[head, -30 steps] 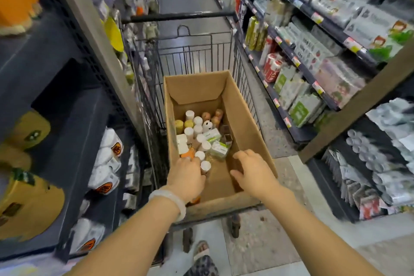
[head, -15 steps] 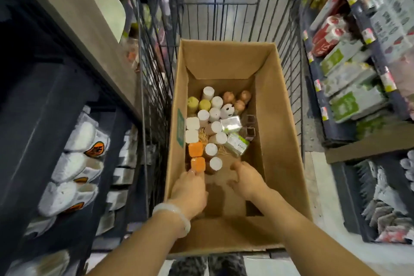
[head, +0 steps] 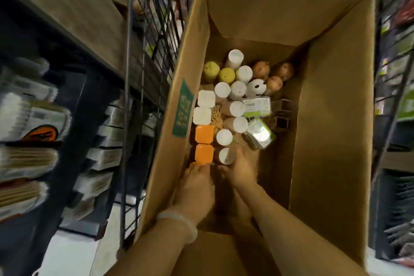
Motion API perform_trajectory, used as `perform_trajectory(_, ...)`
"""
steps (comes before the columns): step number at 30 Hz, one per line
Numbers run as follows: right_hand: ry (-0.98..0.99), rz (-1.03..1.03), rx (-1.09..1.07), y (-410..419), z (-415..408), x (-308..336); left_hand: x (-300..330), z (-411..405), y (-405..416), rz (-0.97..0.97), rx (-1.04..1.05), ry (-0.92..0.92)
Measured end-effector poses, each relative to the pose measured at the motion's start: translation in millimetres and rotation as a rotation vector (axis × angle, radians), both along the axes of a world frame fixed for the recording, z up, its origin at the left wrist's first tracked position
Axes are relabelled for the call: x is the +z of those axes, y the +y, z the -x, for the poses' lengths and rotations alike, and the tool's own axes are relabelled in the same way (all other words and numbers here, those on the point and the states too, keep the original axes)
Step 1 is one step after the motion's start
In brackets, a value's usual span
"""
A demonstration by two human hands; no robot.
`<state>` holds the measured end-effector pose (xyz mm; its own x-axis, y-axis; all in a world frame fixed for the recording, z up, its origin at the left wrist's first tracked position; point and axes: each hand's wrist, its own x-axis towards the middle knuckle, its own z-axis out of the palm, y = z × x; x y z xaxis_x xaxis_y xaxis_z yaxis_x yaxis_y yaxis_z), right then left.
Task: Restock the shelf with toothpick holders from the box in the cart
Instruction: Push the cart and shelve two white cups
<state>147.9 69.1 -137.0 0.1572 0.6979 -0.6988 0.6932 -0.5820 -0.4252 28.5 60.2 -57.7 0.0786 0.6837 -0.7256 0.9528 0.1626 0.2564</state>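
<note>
Both hands now deep in box (head: 331, 119), lower than before. Right hand (head: 240, 170) closing round white-capped holder (head: 226, 156); left hand (head: 197, 182) fingertips at orange holder (head: 203, 153), grip unclear. Pick beginning.

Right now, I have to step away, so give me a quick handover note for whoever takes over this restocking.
Left hand: down in the cardboard box, fingertips at the nearest orange-lidded holder; grip unclear.
Right hand: fingers around the nearest white-capped holder, seemingly closing on it.
Stock: holders stand along the box's left side and far end, with loose toothpicks and two clear packs beside them. The box sits in the wire cart.
Done: nothing lifted out in this view.
Left: lift the holders out and shelve them; the target shelf isn't identifiable here.
</note>
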Motion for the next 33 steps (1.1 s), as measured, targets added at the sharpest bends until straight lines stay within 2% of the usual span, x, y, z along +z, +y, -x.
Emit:
perform_trajectory(8, 0.069, -0.079, 0.121, 10, -9, -10, -6, -5, 3, 0.048, 0.144, -0.059)
perform_trajectory(12, 0.193, -0.067, -0.008, 20, -23, 16, -6, -2, 5, 0.079, 0.244, -0.079)
perform_trajectory(17, 0.432, 0.003, 0.129, 30, -31, 73, 4, -10, 11, -0.019, 0.339, -0.331)
perform_trajectory(20, 0.615, 0.058, 0.027, 27, -32, 79, 4, -12, 8, -0.097, 0.436, -0.359)
perform_trajectory(22, 0.709, 0.159, -0.165, 28, -31, 76, 4, -10, 6, -0.122, 0.572, -0.374)
perform_trajectory(24, 0.664, 0.19, -0.39, 28, -28, 58, 5, -7, 6, -0.095, 0.686, -0.375)
perform_trajectory(25, 0.568, 0.169, -0.455, 28, -25, 44, 4, -6, 6, -0.072, 0.727, -0.363)
perform_trajectory(28, 0.334, 0.115, -0.504, 29, -10, 4, 1, -2, 6, -0.06, 0.808, -0.368)
perform_trajectory(33, 0.376, -0.027, -0.594, 32, 16, -36, -1, 1, 9, -0.036, 0.849, -0.395)
